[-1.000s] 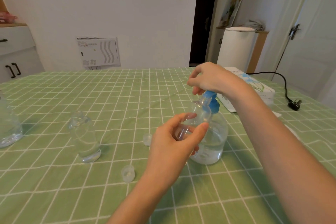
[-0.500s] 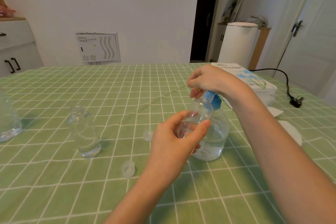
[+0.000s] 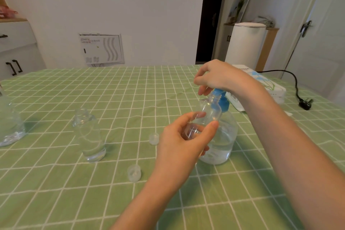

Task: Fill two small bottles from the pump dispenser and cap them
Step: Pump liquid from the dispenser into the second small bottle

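My left hand (image 3: 183, 143) grips a small clear bottle (image 3: 207, 113), tilted with its open neck up against the blue pump head (image 3: 221, 100). The clear pump dispenser (image 3: 222, 140) stands on the table behind it, partly filled with clear liquid. My right hand (image 3: 217, 75) rests on top of the blue pump, fingers loosely bent over it. A second small clear bottle (image 3: 89, 134) stands upright and uncapped to the left. Two clear caps lie on the cloth: one cap (image 3: 154, 138) near the dispenser, another cap (image 3: 134, 172) closer to me.
The table carries a green checked cloth (image 3: 130, 99). A large clear bottle (image 3: 8, 127) stands at the left edge. A tissue box (image 3: 261, 86) lies behind the dispenser, with a black power cord and plug (image 3: 305, 103) at the far right.
The view shifted slightly; my hands, the small bottle and the pump dispenser keep almost the same pose, with the bottle neck staying under the pump head.
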### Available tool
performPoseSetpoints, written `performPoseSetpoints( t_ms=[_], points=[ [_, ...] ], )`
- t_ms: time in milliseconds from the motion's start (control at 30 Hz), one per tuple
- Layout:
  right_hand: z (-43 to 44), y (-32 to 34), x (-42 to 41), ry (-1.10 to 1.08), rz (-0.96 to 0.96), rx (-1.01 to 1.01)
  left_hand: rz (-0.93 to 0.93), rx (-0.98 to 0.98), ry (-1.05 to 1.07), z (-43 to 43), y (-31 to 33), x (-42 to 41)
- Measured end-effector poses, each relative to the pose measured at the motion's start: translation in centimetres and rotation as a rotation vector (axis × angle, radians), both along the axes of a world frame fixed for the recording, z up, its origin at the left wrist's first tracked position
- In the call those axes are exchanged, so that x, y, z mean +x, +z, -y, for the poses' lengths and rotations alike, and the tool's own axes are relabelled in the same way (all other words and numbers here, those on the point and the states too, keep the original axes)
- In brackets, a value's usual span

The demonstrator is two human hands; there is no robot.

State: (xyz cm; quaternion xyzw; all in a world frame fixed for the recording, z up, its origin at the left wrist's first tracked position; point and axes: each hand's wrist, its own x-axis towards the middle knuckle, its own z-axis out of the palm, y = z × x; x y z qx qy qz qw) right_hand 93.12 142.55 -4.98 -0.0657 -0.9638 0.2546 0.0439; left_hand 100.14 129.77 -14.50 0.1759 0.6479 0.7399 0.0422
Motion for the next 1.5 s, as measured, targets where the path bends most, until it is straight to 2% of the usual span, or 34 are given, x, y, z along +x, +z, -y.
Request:
performPoseSetpoints(
  t_ms=[300, 667, 867, 1000, 1200, 1400, 1500],
  points=[
    [-0.1, -1.0, -0.2, -0.012, 0.059, -0.046, -0.016, -0.014, -0.015, 0.1, -0.1, 0.0],
    [-0.3, -0.3, -0.1, -0.003, -0.058, -0.035, -0.028, -0.028, -0.008, 0.1, -0.1, -0.2],
    [-0.3, -0.6, -0.2, 0.061, 0.069, -0.119, -0.011, -0.009, -0.008, -0.1, 0.0, -0.1],
    [-0.5, -0.7, -0.5, 0.067, 0.095, -0.105, -0.009, -0.012, -0.008, 0.0, -0.1, -0.1],
    [-0.6, -1.1, -0.5, 0.039, 0.049, -0.141, -0.013, -0.018, -0.003, 0.0, -0.1, -0.1],
    [-1.0, -0.4, -0.1, -0.015, -0.111, -0.176, -0.002, -0.004, 0.007, -0.2, 0.3, -0.1],
    [-1.0, 0.1, -0.1, -0.004, -0.117, -0.153, 0.004, -0.004, 0.006, -0.1, 0.4, -0.1]
  ],
)
